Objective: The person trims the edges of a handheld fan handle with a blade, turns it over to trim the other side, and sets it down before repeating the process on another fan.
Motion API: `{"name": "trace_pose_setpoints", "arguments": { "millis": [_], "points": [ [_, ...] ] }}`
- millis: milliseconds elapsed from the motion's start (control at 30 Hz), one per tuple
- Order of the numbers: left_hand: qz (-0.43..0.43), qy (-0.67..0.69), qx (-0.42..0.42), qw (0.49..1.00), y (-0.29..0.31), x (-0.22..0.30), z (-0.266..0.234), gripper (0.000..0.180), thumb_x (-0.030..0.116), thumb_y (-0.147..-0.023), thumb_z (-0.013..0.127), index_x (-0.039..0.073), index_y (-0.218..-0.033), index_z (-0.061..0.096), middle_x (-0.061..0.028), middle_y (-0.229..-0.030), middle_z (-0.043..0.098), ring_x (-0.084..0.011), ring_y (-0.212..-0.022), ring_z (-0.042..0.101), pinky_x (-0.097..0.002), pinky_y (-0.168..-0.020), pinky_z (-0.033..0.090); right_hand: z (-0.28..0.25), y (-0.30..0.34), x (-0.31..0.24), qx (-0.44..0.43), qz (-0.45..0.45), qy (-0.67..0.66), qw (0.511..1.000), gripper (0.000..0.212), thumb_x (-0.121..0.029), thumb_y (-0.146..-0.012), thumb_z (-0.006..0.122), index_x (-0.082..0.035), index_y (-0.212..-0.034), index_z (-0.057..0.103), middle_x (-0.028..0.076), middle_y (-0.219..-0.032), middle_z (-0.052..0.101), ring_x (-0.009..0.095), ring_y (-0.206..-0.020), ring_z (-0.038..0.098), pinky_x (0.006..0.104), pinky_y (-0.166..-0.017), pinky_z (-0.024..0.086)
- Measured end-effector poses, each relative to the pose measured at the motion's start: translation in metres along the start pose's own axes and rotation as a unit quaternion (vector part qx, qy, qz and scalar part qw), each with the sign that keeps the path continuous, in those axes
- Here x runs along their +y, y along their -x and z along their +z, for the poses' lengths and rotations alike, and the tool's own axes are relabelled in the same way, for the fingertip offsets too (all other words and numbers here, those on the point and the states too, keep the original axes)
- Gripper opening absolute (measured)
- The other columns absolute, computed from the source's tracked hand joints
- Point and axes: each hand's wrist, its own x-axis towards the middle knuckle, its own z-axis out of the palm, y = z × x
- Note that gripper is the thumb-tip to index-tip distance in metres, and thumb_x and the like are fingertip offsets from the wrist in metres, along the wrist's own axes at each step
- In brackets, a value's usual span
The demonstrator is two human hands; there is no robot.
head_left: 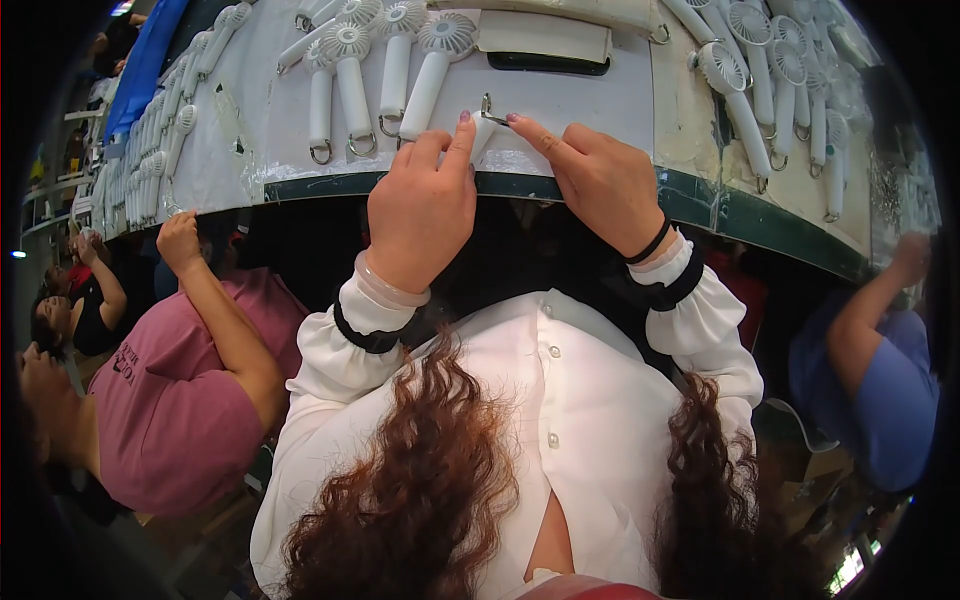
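Over the table's near edge, my left hand (424, 200) is closed around a white handheld fan. Only its handle end (484, 134) shows, tipped upward between my hands, and the rest is hidden by my fingers. A small metal ring or clip (487, 103) stands up from that end. My right hand (610, 188) reaches in from the other side with its index finger bent toward the handle. At that fingertip is a small dark metal piece (496, 119), touching the handle end; its exact kind is too small to make out. My right thumb is hidden.
Several white handheld fans (347, 85) with metal rings lie beyond my left hand. More fans (742, 110) are heaped at the right. A black tray-like object (548, 64) lies ahead under a pale flap. Seated people are on both sides, a pink-shirted person (185, 390) closest at left.
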Motion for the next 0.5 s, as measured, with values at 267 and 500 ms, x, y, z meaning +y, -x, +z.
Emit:
{"name": "trace_pose_setpoints", "arguments": {
  "millis": [267, 500],
  "points": [
    [0.005, 0.003, 0.0, 1.0, -0.0004, -0.0007, 0.0006, 0.043, 0.01, -0.083, 0.064, 0.007, -0.126, 0.061, -0.0046, -0.098, 0.061, -0.0213, -0.085, 0.062, -0.0308, -0.066, 0.054, -0.0011, -0.001, 0.0023, -0.008, -0.006, -0.01, 1.0, 0.059, -0.008, -0.086, 0.063, -0.034, -0.139, 0.053, 0.002, -0.066, 0.047, 0.021, -0.054, 0.052, 0.0331, -0.05, 0.045],
    [0.022, 0.013, 0.001, 1.0, -0.001, -0.0037, 0.002, 0.042, 0.009, -0.084, 0.063, 0.006, -0.125, 0.062, -0.0054, -0.098, 0.061, -0.0218, -0.086, 0.063, -0.0311, -0.064, 0.054, -0.0012, -0.0061, 0.0094, -0.032, -0.014, -0.05, 0.998, 0.058, -0.008, -0.087, 0.062, -0.032, -0.138, 0.053, 0.003, -0.066, 0.047, 0.021, -0.054, 0.052, 0.0336, -0.05, 0.045]
  ]
}}
